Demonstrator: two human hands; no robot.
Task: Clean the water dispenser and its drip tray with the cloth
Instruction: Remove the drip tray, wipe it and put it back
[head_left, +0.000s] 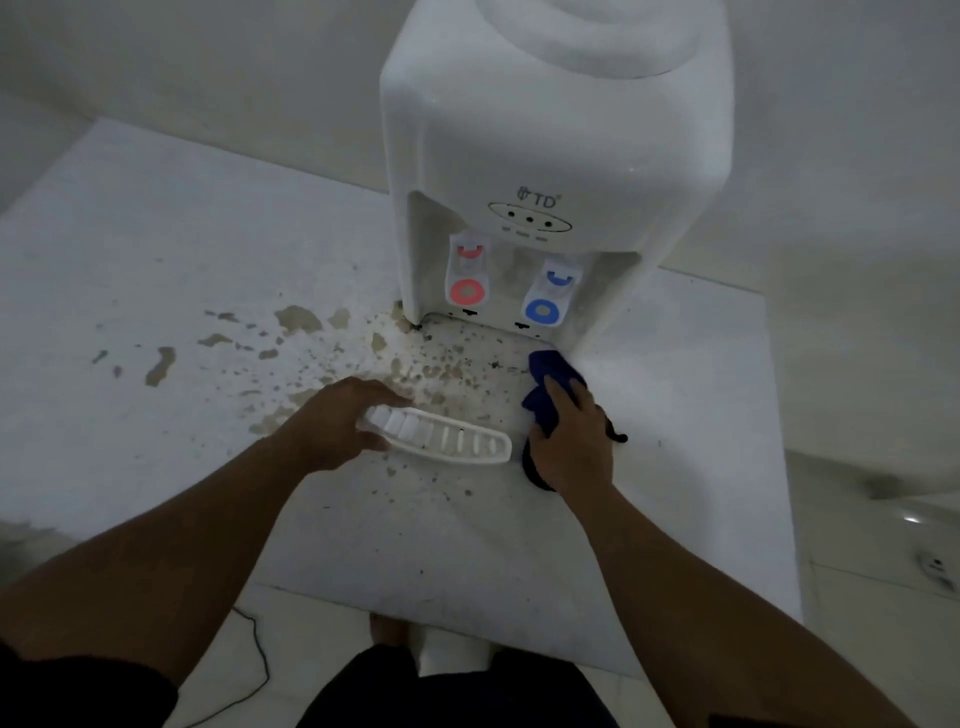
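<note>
Left hand (337, 423) curled round one end of the slotted tray (441, 436), right hand (569, 436) gripping, seemingly pressing, blue cloth (550, 371) beside the dispenser (545, 156)

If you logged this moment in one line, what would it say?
left hand: holds tray, off dispenser | right hand: presses cloth at dispenser base | counter: stained

The white water dispenser (550, 171) stands upright on the stained table (156, 260). Its white slotted drip tray (447, 436) is out, tilted. The blue cloth (553, 379) lies bunched at the dispenser's base.
</note>
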